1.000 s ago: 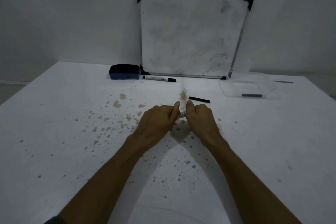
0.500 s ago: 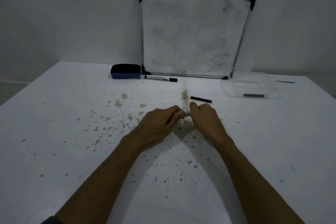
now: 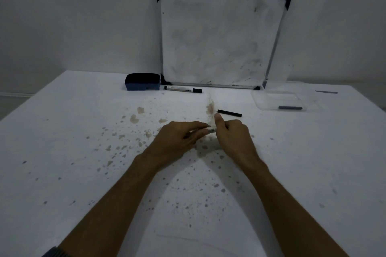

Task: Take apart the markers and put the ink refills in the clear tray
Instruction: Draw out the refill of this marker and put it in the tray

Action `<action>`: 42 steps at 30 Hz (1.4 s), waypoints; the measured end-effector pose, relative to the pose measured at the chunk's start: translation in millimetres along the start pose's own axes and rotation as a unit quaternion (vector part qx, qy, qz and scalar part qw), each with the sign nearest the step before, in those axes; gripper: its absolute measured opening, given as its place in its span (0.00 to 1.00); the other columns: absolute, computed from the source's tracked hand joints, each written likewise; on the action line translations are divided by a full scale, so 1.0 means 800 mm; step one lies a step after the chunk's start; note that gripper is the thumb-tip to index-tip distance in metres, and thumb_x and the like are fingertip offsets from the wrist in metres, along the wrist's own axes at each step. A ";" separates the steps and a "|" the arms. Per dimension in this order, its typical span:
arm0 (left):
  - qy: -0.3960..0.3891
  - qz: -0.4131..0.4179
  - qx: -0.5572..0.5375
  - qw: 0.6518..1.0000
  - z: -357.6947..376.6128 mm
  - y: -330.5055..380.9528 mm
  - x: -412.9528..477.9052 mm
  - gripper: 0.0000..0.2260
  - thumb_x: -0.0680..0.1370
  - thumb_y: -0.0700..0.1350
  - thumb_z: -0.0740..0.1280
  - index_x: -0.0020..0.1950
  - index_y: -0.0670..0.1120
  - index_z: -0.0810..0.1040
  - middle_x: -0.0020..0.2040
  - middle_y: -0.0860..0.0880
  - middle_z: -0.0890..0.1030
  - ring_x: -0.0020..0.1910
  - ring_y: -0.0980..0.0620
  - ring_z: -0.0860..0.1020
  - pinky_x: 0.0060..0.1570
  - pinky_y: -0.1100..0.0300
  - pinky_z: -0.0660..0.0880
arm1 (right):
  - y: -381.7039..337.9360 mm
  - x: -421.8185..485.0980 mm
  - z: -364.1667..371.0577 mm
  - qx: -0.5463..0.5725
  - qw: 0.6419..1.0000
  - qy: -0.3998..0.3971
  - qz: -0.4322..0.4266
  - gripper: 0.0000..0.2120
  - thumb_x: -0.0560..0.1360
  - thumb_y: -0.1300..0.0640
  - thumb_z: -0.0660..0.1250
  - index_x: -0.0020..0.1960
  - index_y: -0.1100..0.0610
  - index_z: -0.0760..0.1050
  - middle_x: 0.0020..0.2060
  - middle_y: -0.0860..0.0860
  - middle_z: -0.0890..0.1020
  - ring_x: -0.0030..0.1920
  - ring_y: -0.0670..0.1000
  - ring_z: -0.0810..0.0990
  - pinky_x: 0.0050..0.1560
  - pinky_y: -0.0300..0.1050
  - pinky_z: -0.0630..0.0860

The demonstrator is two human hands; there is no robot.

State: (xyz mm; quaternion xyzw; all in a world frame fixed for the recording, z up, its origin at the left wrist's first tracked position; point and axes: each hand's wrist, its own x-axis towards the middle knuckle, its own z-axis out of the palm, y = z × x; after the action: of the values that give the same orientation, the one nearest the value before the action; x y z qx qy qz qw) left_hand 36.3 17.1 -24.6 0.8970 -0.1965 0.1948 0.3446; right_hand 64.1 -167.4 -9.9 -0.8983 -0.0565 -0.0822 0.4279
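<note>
Both hands pull on one marker over the stained table.
The left hand (image 3: pixel 179 136) and right hand (image 3: pixel 231 134) each pinch an end of the marker (image 3: pixel 210 130), now lower and more level than a second ago; a sudden release could fling ink, or send the refill wide of the clear tray (image 3: pixel 259 100).

White table (image 3: pixel 62 152) carried brown speckled stains at centre. At 12 o'clock lay a blue eraser (image 3: pixel 142 84), a capped marker (image 3: pixel 183 89) and a propped whiteboard (image 3: pixel 219 37). At 1 o'clock lay a black stick (image 3: pixel 229 113); at 2 o'clock, a clear tray (image 3: pixel 259 100).
</note>
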 end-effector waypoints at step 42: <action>0.108 -0.200 -0.132 0.965 -0.011 0.002 0.003 0.35 0.70 0.73 0.71 0.74 0.63 0.70 0.58 0.60 0.81 0.52 0.60 0.82 0.46 0.60 0.83 | 0.012 0.008 -0.015 0.174 0.985 0.013 0.005 0.13 0.83 0.48 0.64 0.55 0.54 0.85 0.38 0.47 0.84 0.37 0.42 0.81 0.40 0.37 0.75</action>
State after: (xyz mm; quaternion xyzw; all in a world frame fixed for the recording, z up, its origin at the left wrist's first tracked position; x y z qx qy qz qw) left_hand 35.9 21.4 -16.2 0.8382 0.0011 0.1899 0.5113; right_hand 70.8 -182.9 -8.2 -0.8092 -0.0598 -0.0808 0.5789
